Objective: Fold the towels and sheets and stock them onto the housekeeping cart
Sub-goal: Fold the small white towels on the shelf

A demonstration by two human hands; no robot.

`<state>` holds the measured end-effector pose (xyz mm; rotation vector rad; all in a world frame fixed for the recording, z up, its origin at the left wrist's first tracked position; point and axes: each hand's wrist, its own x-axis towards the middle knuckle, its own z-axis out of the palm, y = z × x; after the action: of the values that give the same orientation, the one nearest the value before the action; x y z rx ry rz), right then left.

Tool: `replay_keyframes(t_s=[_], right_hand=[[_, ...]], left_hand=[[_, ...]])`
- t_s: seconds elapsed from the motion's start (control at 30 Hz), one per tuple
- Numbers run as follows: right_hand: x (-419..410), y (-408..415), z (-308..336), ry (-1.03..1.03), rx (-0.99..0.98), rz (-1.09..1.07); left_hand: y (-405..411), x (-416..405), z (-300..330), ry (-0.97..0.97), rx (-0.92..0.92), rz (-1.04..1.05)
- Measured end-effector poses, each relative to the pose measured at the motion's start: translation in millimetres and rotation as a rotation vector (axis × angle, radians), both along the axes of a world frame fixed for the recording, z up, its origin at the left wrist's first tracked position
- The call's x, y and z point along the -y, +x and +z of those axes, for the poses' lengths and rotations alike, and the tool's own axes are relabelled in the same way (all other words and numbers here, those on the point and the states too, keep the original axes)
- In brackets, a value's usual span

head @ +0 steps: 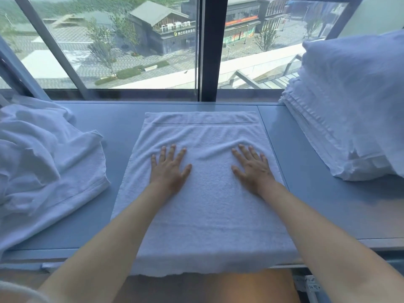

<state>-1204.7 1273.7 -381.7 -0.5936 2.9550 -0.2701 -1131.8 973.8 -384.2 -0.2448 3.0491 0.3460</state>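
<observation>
A white towel [205, 211] lies spread flat on the window ledge [317, 171], its near edge hanging over the front of the ledge. My left hand [169, 169] rests flat on the towel's left half with straight, spread fingers. My right hand [252, 167] presses flat on its right half in the same way. Small wrinkles run across the towel just beyond my fingertips. A rumpled heap of white linen [43, 162] lies at the left of the ledge. At the right stands a stack of folded white towels [306, 110] with a pillow [354, 101] on top.
A large window [131, 44] with a dark upright frame [211, 49] closes off the far side of the ledge. Bare ledge shows between the towel and each pile. Below the ledge's front edge a wooden floor [251, 287] is visible.
</observation>
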Motion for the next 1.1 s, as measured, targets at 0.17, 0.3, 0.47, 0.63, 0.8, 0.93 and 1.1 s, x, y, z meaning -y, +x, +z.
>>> replay_keyframes(t_s=[0.17,0.3,0.47,0.63,0.8,0.93,1.1], right_hand=[[3,-6,-1,0.000,-0.013,0.003],[3,-7,-2,0.011,-0.020,0.008],[2,-5,1,-0.002,-0.028,0.013],[24,35,25,-0.015,-0.140,0.032],[46,152,18,-0.215,-0.054,0.164],[25,184,3,-0.058,0.022,0.075],[19,180,0,-0.042,0.018,0.097]], left_hand=[[6,-6,14,0.004,0.021,-0.019],[70,-34,26,0.070,-0.097,-0.151],[150,-55,9,0.018,0.015,-0.181],[157,-59,1,-0.045,0.012,-0.165],[158,-59,-4,-0.015,-0.013,-0.156],[159,-59,-5,-0.019,-0.026,-0.157],[156,-59,-6,-0.025,-0.022,-0.158]])
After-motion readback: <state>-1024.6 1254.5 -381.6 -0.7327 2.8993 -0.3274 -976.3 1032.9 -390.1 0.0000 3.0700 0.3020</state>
